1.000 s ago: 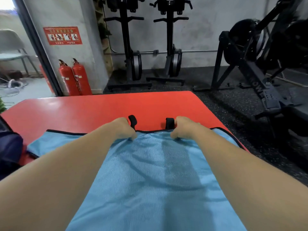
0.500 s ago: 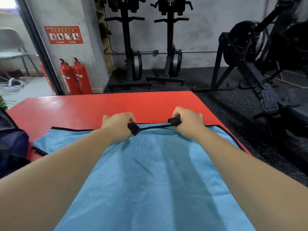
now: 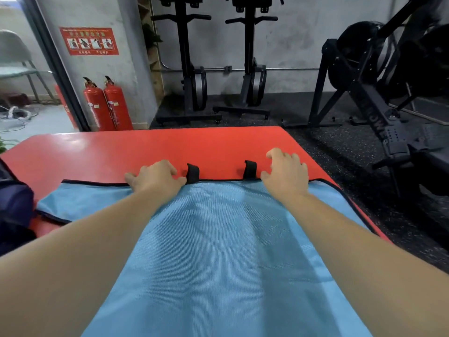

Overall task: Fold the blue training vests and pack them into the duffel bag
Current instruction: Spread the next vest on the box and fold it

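Blue mesh vest (image 3: 218, 239) lies spread flat on the red table (image 3: 145, 152), not yet folded; my left hand (image 3: 155, 180) rests flat on its far hem; my right hand (image 3: 285, 172) sits beside it, fingers loosely spread, pinching nothing; the dark duffel bag (image 3: 14, 210) waits at the left edge, its inside hidden; the red wall sign (image 3: 89, 41) is too small to read.

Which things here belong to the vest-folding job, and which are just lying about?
Job: blue vest, black straps, dark bag, left hand, right hand, red table.
Lying about: fire extinguishers, exercise machines, chair, wall sign.
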